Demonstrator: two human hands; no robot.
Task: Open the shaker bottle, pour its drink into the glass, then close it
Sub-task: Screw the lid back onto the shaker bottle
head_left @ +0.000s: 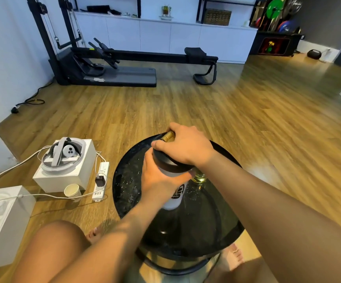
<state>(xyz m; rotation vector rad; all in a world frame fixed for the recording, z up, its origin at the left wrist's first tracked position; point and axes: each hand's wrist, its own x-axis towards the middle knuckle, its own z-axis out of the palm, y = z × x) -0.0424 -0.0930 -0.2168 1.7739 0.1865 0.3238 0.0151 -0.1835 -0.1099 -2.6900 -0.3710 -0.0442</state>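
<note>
White plastic forms the body of the shaker bottle [175, 194], which sits at the centre of the round black worktop [206, 227]. We cannot tell whether its base rests on the surface or is just clear of it.

Our left hand [157, 178] closes its fingers [148, 159] round the body; we judge this braces the bottle against rotation. Our right hand [186, 146] curls over the black lid [165, 161], beside the gold cap [168, 136] at 12 o'clock. This is the grip suited to turning the lid.

The long axis is near upright, lid end up and leaning slightly toward 12 o'clock.

The glass [199, 177] stands just beside the bottle at 3 o'clock, partly hidden by the right wrist. It shows yellowish liquid, so we judge that pouring is done and closing is in hand.

Droplets [128, 180] lie on the worktop at 9 o'clock. Further that way, on the floor, are a power strip [102, 180], a paper cup [71, 190] and a white box [63, 178].
</note>
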